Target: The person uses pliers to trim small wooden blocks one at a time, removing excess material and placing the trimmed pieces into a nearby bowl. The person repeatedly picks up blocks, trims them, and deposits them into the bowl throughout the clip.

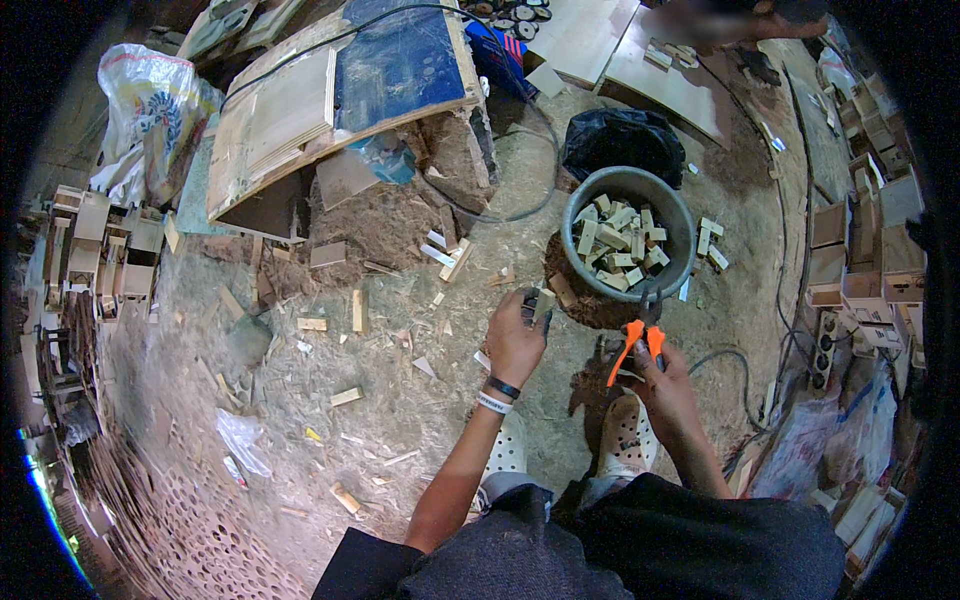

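My left hand [515, 338] is closed around a small wooden piece [538, 303], held above the sawdust-covered floor. My right hand [662, 375] grips orange-handled pliers [640, 335] whose dark jaws point up toward the rim of a grey bucket [673, 199]. The bucket holds several pale wooden blocks [618, 241]. Both hands hover just below and left of the bucket. My feet in white perforated clogs [628, 435] show beneath the hands.
A black bag [620, 140] lies behind the bucket. A plywood bench with a blue sheet [400, 60] stands at upper left. Small wooden boxes [865, 270] line the right side, others stack at the left [100, 250]. Offcuts litter the floor, and a cable [740, 375] curls nearby.
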`<state>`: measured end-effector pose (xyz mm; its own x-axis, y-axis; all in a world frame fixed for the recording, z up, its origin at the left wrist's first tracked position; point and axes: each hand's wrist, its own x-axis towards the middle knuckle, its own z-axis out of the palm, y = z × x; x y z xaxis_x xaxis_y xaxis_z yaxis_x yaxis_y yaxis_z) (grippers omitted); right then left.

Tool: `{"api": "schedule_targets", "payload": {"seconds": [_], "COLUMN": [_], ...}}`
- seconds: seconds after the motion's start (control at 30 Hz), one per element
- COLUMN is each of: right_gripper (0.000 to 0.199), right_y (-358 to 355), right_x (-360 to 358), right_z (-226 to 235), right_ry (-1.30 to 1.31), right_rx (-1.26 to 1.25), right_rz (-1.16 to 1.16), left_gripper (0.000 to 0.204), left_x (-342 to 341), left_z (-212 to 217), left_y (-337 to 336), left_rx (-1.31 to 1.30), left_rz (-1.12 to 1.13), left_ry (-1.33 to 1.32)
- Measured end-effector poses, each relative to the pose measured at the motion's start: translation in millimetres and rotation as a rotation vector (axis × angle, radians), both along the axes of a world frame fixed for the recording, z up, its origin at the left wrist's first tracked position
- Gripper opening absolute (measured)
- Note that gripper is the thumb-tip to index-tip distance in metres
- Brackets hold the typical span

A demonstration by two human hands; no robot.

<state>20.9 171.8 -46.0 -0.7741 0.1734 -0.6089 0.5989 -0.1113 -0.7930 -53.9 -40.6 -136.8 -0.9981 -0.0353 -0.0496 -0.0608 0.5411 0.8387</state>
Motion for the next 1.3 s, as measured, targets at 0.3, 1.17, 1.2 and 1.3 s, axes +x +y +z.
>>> {"api": "schedule_targets", "payload": {"seconds": [0.3, 1.17, 1.2, 1.3], "right_gripper": [0.034, 0.034, 0.034, 0.034], "right_y": [-1.8, -6.2, -6.6, -8.7], "right_x": [2.4, 13.3, 12.8, 11.6], "right_z": [-4.7, -19.3, -18.9, -17.5], "right_ry": [-0.035, -0.059, -0.060, -0.065], "right_rx": [0.037, 0.040, 0.040, 0.040], "right_rz": [0.097, 0.155, 0.161, 0.148], "left_gripper": [0.037, 0.030, 0.029, 0.027], "left_x": [8.1, 26.6, 25.6, 23.7], "left_z": [10.3, 4.3, 6.1, 15.1], "left_y": [-16.1, -21.1, -22.7, -28.1], "left_rx": [-0.074, 0.226, 0.194, 0.040], "left_rz": [-0.226, 0.127, 0.053, -0.074], "left_ry": [-0.498, -0.189, -0.183, -0.293]}}
